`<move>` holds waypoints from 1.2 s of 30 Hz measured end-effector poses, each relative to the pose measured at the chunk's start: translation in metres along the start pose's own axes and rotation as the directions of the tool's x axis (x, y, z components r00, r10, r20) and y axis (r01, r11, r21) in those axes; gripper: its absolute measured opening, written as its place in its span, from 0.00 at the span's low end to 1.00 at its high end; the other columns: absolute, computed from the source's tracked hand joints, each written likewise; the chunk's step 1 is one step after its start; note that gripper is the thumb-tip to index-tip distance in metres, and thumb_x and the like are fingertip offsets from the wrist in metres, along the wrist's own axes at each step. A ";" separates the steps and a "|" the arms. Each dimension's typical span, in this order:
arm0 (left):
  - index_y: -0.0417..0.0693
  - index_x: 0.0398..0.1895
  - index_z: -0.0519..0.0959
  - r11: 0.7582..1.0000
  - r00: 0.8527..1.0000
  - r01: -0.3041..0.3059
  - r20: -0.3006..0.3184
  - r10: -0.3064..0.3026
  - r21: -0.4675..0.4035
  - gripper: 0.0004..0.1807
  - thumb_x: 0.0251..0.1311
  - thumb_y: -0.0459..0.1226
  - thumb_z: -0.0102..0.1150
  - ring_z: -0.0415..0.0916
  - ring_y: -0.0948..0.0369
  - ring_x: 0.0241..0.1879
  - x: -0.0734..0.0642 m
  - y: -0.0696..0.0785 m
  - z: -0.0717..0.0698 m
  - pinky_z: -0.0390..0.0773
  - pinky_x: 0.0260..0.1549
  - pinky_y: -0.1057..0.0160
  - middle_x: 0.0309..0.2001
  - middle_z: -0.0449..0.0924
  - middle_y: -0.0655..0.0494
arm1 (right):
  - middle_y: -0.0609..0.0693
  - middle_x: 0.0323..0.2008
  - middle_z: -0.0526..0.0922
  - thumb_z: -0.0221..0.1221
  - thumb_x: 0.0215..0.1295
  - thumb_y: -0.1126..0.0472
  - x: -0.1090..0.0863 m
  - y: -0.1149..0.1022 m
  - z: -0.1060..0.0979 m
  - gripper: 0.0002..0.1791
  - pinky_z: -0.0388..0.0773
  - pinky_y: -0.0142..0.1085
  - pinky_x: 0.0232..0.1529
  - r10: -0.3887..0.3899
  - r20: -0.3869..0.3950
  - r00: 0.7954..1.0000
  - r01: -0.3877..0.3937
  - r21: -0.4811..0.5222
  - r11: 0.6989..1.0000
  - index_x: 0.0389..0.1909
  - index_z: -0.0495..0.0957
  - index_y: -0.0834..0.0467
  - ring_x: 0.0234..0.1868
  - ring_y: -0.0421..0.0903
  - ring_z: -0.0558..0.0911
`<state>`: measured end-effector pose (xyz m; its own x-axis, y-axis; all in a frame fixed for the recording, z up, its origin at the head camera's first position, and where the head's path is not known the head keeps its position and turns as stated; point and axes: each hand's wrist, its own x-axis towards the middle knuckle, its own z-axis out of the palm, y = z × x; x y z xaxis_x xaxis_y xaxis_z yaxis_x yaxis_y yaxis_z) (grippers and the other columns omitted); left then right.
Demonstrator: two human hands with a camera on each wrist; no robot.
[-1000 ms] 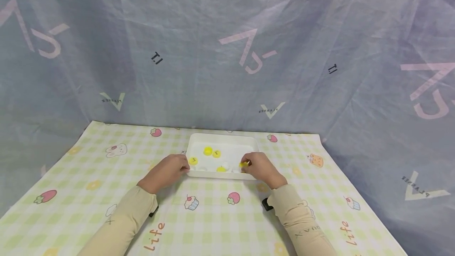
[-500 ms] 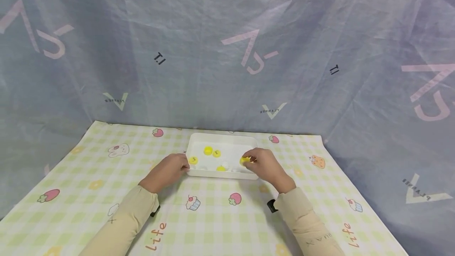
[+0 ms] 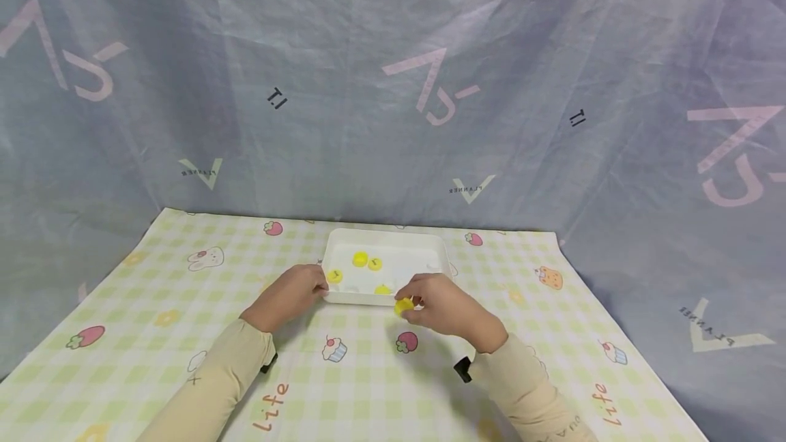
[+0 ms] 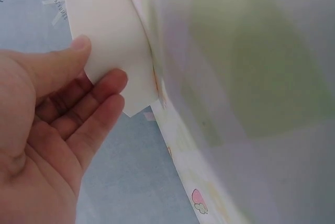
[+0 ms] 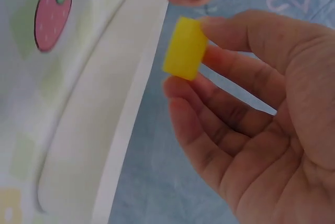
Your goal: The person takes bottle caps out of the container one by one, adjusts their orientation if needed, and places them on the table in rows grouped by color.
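Observation:
My right hand [image 3: 439, 302] holds a small yellow round piece [image 3: 403, 306] between thumb and fingers, over the front edge of a white tray [image 3: 362, 300]. From the right wrist view, the yellow piece [image 5: 186, 48] looks like a short, thick cylinder above the tray's front wall [image 5: 104, 98]. My left hand [image 3: 295, 297] grips the tray's front left corner; in the left wrist view the thumb and fingers of the left hand [image 4: 63, 103] pinch the tray wall [image 4: 112, 25]. Several yellow round pieces [image 3: 360, 259] lie inside the tray, some with a dark mark on top.
Pale, whitish round pieces [image 3: 351, 288] also lie in the tray, hard to make out. A green-and-white checked tablecloth [image 3: 344, 394] with printed strawberries and cupcakes covers the table. Behind it hangs a grey-blue curtain [image 3: 344, 142].
My right hand has lifted the yellow piece from the tray's right side and brought it left and toward me, over the front edge. The left hand stays at the corner.

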<state>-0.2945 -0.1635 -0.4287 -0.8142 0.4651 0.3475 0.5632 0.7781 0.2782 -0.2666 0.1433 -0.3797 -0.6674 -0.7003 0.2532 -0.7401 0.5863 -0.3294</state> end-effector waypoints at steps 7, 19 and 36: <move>0.44 0.31 0.86 1.000 1.000 0.023 0.019 -0.023 0.004 0.01 0.59 0.33 0.68 0.81 0.60 0.38 0.003 0.000 0.000 0.80 0.44 0.59 0.31 0.82 0.61 | 0.45 0.34 0.81 0.67 0.58 0.66 0.002 -0.005 0.012 0.09 0.75 0.29 0.36 0.051 0.140 0.989 -0.057 0.034 0.998 0.40 0.85 0.58 0.31 0.37 0.76; 0.42 0.32 0.87 1.000 1.000 0.022 0.020 -0.022 0.000 0.02 0.59 0.33 0.68 0.81 0.61 0.37 0.006 0.001 -0.002 0.81 0.42 0.59 0.31 0.82 0.60 | 0.42 0.31 0.80 0.65 0.53 0.68 0.007 -0.001 0.025 0.09 0.73 0.29 0.38 0.047 0.242 0.969 -0.043 -0.023 0.999 0.35 0.83 0.54 0.32 0.36 0.72; 0.47 0.31 0.86 0.998 0.997 0.058 0.043 -0.057 -0.010 0.03 0.59 0.30 0.68 0.80 0.61 0.35 0.006 0.005 -0.003 0.80 0.40 0.59 0.30 0.82 0.61 | 0.42 0.29 0.78 0.65 0.53 0.71 0.009 0.002 0.033 0.10 0.70 0.27 0.37 -0.002 0.270 0.963 0.009 -0.023 1.000 0.34 0.84 0.55 0.30 0.35 0.69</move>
<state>-0.2962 -0.1581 -0.4226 -0.8504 0.4373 0.2925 0.5165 0.7996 0.3064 -0.2715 0.1252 -0.4080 -0.6188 -0.7856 -0.0006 -0.7477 0.5892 -0.3063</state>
